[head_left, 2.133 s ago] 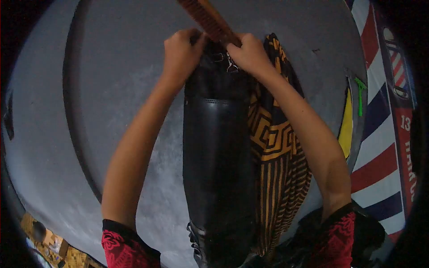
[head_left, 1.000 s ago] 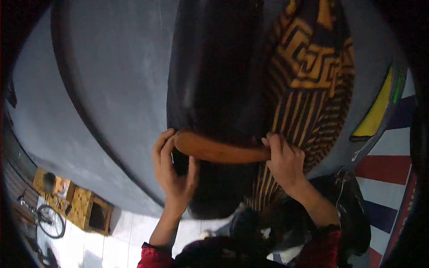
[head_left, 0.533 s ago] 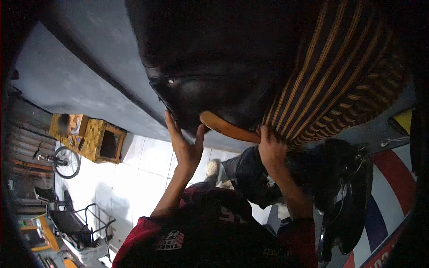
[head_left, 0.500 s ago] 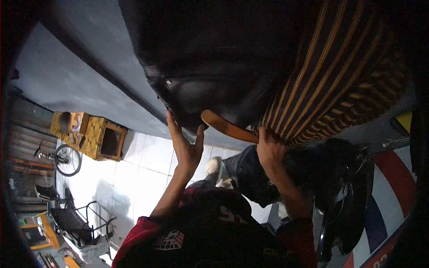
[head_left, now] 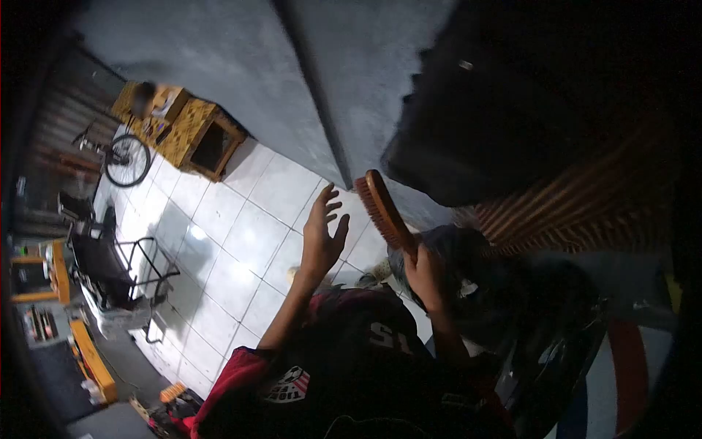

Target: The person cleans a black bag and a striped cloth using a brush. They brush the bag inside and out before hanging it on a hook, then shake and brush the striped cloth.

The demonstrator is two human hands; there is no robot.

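Observation:
My right hand grips the handle of a wooden brush, whose reddish-brown bristles face left. To its left, my left hand is raised with fingers apart and holds nothing. A dark garment hangs at the upper right, apart from both hands. Beside it hangs a brown striped cloth, close to the right hand. The garment's details are hard to make out in the dim light.
A grey wall runs along the top. A yellow patterned table carries a cardboard box. Nearby are a bicycle and a black chair. White tiles cover the floor. Dark plastic-wrapped items hang at the right.
The view has turned, so the dark garment now lies farther right. Both hands have come away from it. The brush has swung more upright, showing its bristles.

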